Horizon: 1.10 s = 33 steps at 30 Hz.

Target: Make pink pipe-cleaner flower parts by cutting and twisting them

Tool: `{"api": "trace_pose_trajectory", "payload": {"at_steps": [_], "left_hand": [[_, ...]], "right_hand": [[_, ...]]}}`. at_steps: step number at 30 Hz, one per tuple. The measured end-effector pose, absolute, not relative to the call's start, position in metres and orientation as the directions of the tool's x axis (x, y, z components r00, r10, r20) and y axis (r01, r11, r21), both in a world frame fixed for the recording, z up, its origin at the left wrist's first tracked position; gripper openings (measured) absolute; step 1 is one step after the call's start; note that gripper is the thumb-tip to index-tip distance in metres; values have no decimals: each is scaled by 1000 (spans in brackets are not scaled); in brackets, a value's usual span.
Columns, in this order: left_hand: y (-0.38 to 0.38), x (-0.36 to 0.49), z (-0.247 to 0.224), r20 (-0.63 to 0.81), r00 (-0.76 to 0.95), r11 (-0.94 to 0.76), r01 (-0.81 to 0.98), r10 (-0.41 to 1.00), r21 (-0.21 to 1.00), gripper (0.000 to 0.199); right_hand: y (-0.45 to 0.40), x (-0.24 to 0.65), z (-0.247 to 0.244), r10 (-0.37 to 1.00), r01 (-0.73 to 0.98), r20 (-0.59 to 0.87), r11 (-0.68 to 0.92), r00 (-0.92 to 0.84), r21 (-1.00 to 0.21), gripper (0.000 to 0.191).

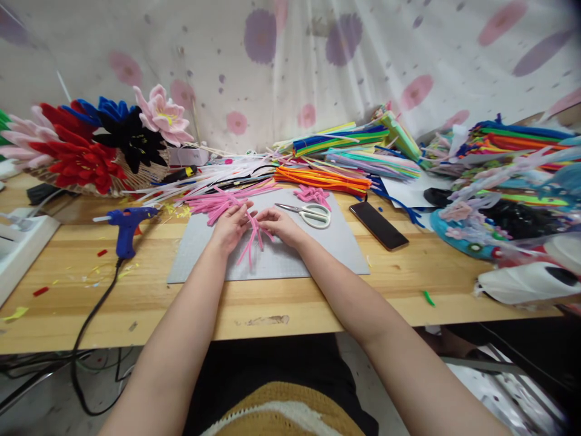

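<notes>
Several pink pipe cleaners (247,246) hang from between my two hands over a grey cutting mat (200,260). My left hand (232,226) is closed around their upper part. The fingers of my right hand (278,224) pinch the same strands from the right side. More pink pipe cleaners (211,203) lie loose just behind my left hand. Scissors with pale handles (316,215) rest on the mat to the right of my right hand, in front of a small pile of short curled pink pieces (312,195).
A blue glue gun (127,231) with a cable stands at the left, before a basket of fuzzy flowers (91,157). A phone (379,225) lies right of the mat. Coloured pipe cleaner bundles (322,178) line the back. A white roll (521,283) and bagged materials are at the right.
</notes>
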<state>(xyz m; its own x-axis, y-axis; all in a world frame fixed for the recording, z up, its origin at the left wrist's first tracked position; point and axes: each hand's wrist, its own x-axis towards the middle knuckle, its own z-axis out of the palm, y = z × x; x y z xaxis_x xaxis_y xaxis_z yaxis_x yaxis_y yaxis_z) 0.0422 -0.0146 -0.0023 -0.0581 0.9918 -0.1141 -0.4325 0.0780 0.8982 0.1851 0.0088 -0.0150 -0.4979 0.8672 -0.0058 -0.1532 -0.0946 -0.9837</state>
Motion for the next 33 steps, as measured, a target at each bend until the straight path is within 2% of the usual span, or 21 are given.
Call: {"api": "trace_pose_trajectory", "payload": {"at_steps": [4, 7, 10, 15, 21, 27, 30, 33], "left_hand": [[-18, 44, 1, -195, 52, 198, -439, 979, 876, 22], [-21, 49, 3, -154, 94, 179, -420, 984, 890, 25], [-19, 52, 1, -58, -6, 51, -395, 998, 917, 23], [-11, 49, -7, 75, -198, -135, -307, 977, 942, 23], [-8, 41, -6, 156, -331, -229, -192, 931, 954, 21], [-7, 36, -3, 179, -442, -299, -219, 879, 929, 24], [-7, 35, -1, 164, -549, -299, -166, 820, 940, 22], [-7, 34, -1, 207, -591, -309, -76, 780, 948, 18]], "right_hand": [[8, 181, -12, 896, -226, 66, -39, -439, -973, 25], [9, 180, -10, 924, -320, 95, -31, -370, -947, 27], [10, 180, -9, 926, -331, 58, -75, -373, -941, 29], [9, 181, -11, 876, -244, 10, -123, -481, -962, 23], [6, 186, -11, 816, -139, -32, -137, -577, -981, 19], [6, 186, -9, 796, -116, 25, -57, -605, -992, 21], [5, 185, -10, 795, -91, 26, -36, -607, -995, 24], [4, 184, -12, 812, -87, 49, -2, -581, -996, 28]]}}
